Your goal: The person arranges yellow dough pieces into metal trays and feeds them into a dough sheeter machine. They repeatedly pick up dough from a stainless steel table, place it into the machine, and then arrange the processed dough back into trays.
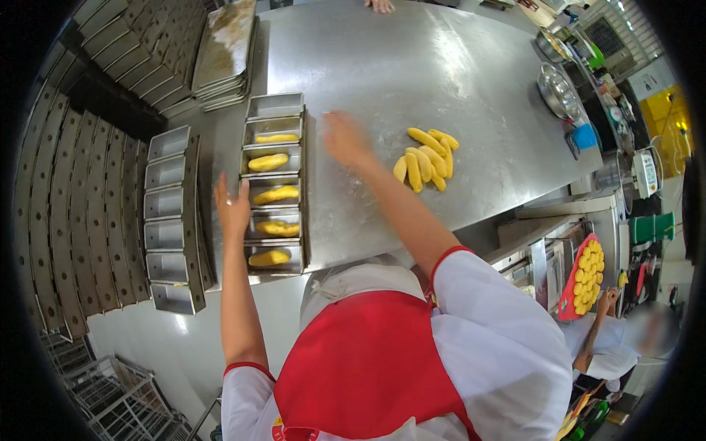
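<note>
My left hand [232, 205] rests at the left side of a strapped set of metal loaf pans [303, 190], fingers apart and nothing held. Yellow dough rolls [268, 162] lie in several of its compartments, one each; the farthest compartment [274, 105] holds none. My right hand [345, 136], blurred, is over the steel table just right of the pans, and whether its fingers hold anything is unclear. Farther right, a group of yellow dough rolls [423, 163] lies on the table, some touching or overlapping.
Another loaf pan set [168, 205] stands at the left, beside stacked pans [71, 209]. Flat metal trays [223, 49] are piled at the back left. A steel bowl [558, 92] sits at the right edge. A co-worker's hand [379, 6] is across the table; another person handles a red tray [569, 297].
</note>
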The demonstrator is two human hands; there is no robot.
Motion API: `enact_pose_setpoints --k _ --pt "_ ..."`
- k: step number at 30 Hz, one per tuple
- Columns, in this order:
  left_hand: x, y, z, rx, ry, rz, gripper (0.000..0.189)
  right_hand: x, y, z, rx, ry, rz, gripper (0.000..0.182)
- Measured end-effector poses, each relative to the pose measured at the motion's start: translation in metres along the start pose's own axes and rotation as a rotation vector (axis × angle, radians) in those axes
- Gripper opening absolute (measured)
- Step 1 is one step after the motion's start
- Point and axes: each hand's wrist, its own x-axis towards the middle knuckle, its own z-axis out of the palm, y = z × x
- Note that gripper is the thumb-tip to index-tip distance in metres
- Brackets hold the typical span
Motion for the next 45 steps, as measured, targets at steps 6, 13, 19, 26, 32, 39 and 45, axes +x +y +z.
enact_pose_setpoints --k 6,13,19,26,32,39,45 --pt "-0.021 0.046 0.032 0.317 -0.127 -0.095 0.065 -0.080 0.187 -0.110 -0.713 -0.399 0.535 0.039" --pt "-0.029 0.037 0.043 0.359 -0.143 0.009 0.066 -0.021 0.154 -0.120 0.353 -0.034 0.558 0.022" --pt "-0.030 0.055 0.042 0.353 -0.234 -0.066 0.070 0.088 -0.026 -0.149 0.691 0.391 0.011 0.021" --pt "-0.023 0.035 0.046 0.199 -0.178 0.018 0.070 0.045 -0.001 0.014 -0.050 -0.263 -0.102 0.055" --pt "-0.040 0.024 0.009 -0.334 0.170 0.063 0.055 -0.075 -0.113 -0.012 0.267 -0.570 -0.317 0.050" --pt "-0.041 -0.007 -0.124 0.453 0.474 0.016 0.045 -0.049 -0.091 -0.007 0.087 -0.757 -0.136 0.044" --pt "-0.067 -0.060 -0.155 0.519 0.201 -0.115 0.039 0.042 0.060 0.035 0.005 -0.240 -0.208 0.038"
